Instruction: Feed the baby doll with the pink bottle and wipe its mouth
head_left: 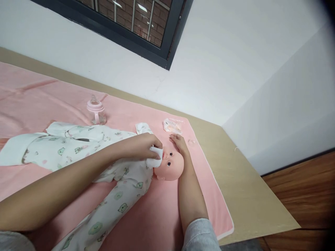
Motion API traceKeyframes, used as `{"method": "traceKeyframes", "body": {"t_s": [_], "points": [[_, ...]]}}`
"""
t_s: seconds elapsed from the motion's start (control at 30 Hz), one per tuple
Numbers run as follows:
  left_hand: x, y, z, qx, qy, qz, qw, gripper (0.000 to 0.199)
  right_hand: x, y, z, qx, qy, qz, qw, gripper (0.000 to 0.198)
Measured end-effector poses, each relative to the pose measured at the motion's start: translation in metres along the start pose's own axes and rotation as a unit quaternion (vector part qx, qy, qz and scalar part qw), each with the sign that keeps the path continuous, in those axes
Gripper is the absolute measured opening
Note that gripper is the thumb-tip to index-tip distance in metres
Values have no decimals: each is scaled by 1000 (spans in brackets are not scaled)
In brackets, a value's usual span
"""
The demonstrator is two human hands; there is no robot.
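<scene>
Left hand [145, 145] clamps cloth [155, 159] at the mouth of the doll [174, 169], near table [240, 181] right edge; right hand [178, 141] lies loose, gripping nothing. Wiping appears underway, not yet finished

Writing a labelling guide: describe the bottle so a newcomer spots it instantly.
Start with the pink blanket. On its side toward the white wall, just beyond the doll, stands the bottle. Its upright shape, pink collar and pink handle set it apart from the crumpled packet lying farther right.
</scene>
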State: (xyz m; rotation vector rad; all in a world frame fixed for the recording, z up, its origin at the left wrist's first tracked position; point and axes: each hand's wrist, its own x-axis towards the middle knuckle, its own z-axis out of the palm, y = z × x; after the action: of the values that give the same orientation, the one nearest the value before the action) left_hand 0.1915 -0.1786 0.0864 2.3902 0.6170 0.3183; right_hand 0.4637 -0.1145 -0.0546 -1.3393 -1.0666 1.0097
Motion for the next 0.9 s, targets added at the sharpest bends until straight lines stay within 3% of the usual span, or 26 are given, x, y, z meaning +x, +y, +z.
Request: {"method": "traceKeyframes", "body": {"t_s": [0.47,0.9], "points": [[-1,1,3,58,-9,-30,998,11,6,7,-1,3,22,-4,1000,21],[-1,-3,1,98,11,-18,995,10,8,9,-2,13,27,-9,1000,15]]}}
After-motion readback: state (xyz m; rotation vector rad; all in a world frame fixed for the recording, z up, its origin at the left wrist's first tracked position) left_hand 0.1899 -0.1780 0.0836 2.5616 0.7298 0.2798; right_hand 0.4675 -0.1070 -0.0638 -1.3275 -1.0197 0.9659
